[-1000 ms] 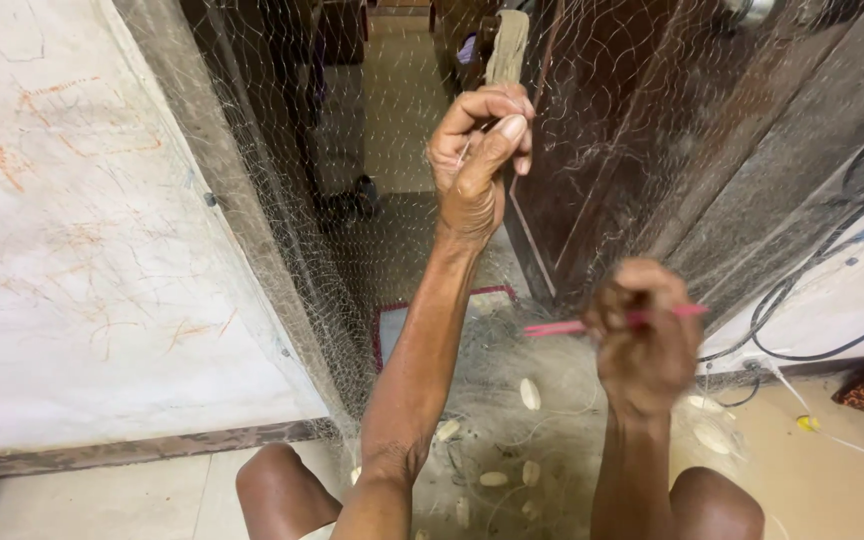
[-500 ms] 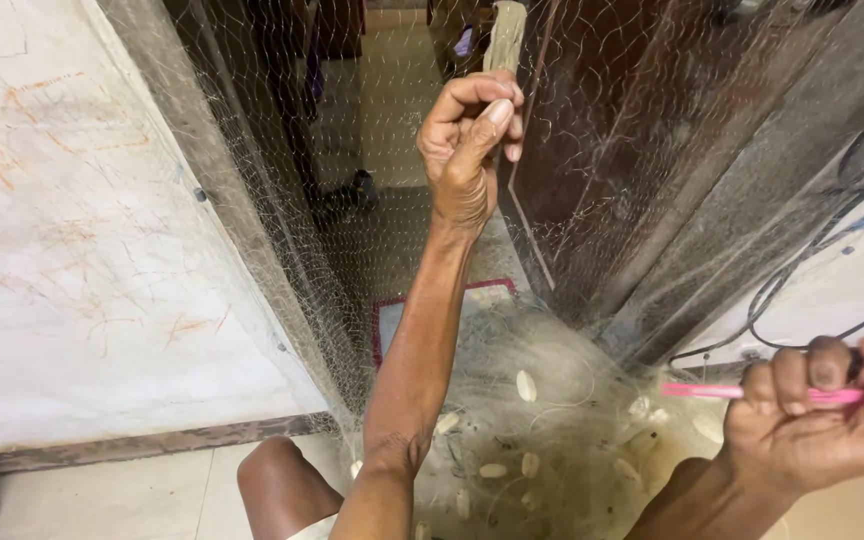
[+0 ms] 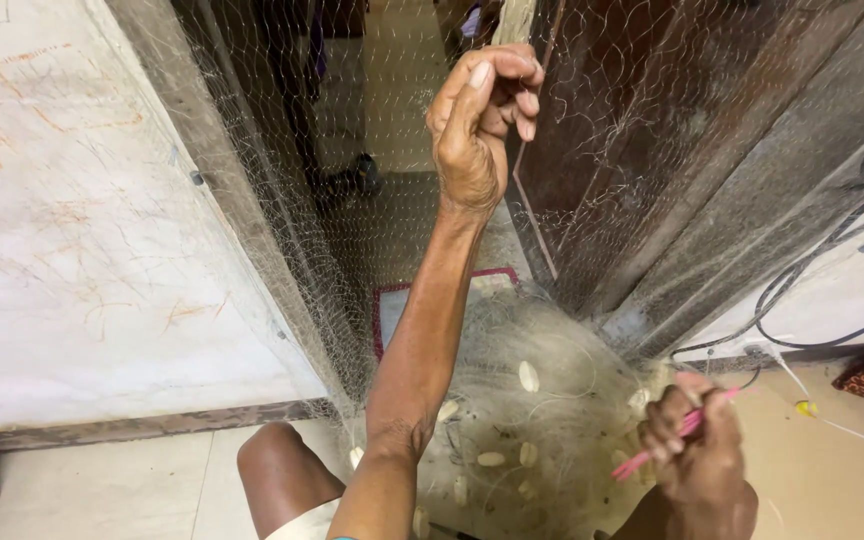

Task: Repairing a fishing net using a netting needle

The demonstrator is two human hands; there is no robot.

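High in the doorway, the left hand (image 3: 482, 120) pinches the fine grey mesh fishing net (image 3: 372, 200) taut, best held tight, while the right hand (image 3: 697, 450), low over the net heaped on the floor, grips a slim pink netting needle (image 3: 677, 432).

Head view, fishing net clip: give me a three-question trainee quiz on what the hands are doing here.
1. True or false: the left hand is raised and pinches the fishing net.
2. What does the right hand hold? A) a knife B) a pink netting needle C) a cable
3. Fill in: small pale oval ____ lie in the heaped net on the floor.

Key: 1 true; 2 B; 3 floats.
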